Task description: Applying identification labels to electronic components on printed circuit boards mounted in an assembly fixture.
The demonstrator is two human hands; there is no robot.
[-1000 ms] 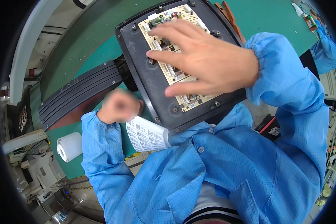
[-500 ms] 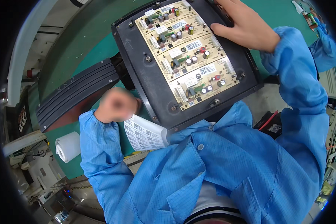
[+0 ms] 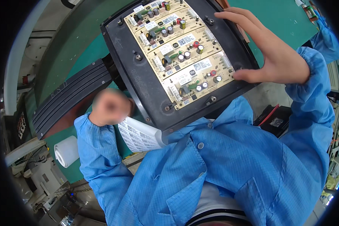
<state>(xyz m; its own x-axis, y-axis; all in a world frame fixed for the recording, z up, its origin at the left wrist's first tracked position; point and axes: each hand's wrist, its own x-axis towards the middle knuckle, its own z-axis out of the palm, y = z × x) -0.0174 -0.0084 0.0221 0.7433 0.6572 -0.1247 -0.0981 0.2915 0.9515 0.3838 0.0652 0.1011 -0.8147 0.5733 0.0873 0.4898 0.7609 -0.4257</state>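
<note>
A black fixture tray [image 3: 133, 81] sits tilted in front of me and holds a panel of several joined tan circuit boards [image 3: 192, 77]. Each board carries capacitors, connectors and a white label. My right hand [image 3: 271, 56] is open over the tray's right side, fingers spread, its thumb tip by the right edge of the nearest board. My left hand [image 3: 111, 107] is closed beside the tray's lower left side; its fingers are partly blurred. From it hangs a curling white sheet of printed labels [image 3: 141, 135], which the hand appears to grip.
Left of the tray, a ribbed black arm-shaped piece [image 3: 71, 98] rests over the green work surface [image 3: 278, 28]. A white paper roll [image 3: 66, 151] lies near my left sleeve. A black box with a red edge [image 3: 274, 119] is at right. Another blue sleeve [image 3: 326, 41] shows at far right.
My right hand has moved down along the tray's right side, toward me, and its fingers have spread. The whole scene sits slightly further left in view. My left hand stays beside the tray.
</note>
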